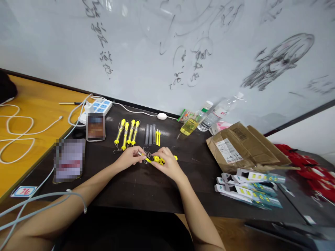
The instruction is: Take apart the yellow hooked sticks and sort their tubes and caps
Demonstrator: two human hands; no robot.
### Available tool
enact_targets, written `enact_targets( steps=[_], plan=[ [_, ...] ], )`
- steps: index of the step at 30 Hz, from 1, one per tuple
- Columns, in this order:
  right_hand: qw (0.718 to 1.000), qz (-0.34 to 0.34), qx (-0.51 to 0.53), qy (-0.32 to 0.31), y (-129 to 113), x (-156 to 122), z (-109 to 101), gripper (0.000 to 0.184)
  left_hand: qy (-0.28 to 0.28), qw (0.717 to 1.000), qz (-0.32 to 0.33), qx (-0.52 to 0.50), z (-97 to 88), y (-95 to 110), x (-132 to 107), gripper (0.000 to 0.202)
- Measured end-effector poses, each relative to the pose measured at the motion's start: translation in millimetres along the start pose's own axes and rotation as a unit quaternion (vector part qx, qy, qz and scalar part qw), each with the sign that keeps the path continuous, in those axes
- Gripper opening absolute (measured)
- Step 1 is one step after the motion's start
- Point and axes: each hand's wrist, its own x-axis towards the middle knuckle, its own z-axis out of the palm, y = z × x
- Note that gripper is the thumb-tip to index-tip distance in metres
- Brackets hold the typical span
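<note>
My left hand (132,156) pinches a small silvery coil, apparently a metal spring (140,153). Between both hands runs a slim yellow rod (148,160), its lower end in the fingertips of my right hand (169,162). Yellow plastic caps (158,159) lie by the right fingers, partly hidden by that hand. Metal hooks and rings (147,153) rest on the table just beyond the fingertips. Farther back are clear tubes (150,134) and two more yellow rods (158,137). Several assembled yellow spring scales (128,135) lie in a row to the left.
Two phones (95,127) and a power strip (101,107) with cables are on the left. At the back right stand an oil-coloured bottle (190,125) and a water bottle (217,113). A brown cardboard package (243,144) and flattened small boxes (251,191) lie right.
</note>
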Motion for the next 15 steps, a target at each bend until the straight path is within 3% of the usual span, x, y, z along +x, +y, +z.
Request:
enact_targets(
  steps=[4,8,12,15],
  plan=[
    [0.999,-0.012,-0.043,-0.025,-15.9,3.7,16.8,0.015,-0.019,1.0,0.0,-0.009,1.8,-3.1,0.8,0.027],
    [0.999,0.034,-0.023,0.012,-15.1,6.2,18.6,0.013,-0.012,0.999,0.012,-0.043,3.8,-3.8,0.5,0.042],
    [0.983,0.166,-0.014,0.081,17.3,18.7,2.1,0.014,0.025,0.998,0.045,-0.026,2.7,-4.1,-1.6,0.039],
    [0.961,0.264,-0.049,0.069,55.4,38.2,-9.0,0.016,0.025,0.987,0.094,0.127,1.0,-4.4,-4.5,0.034]
  ],
)
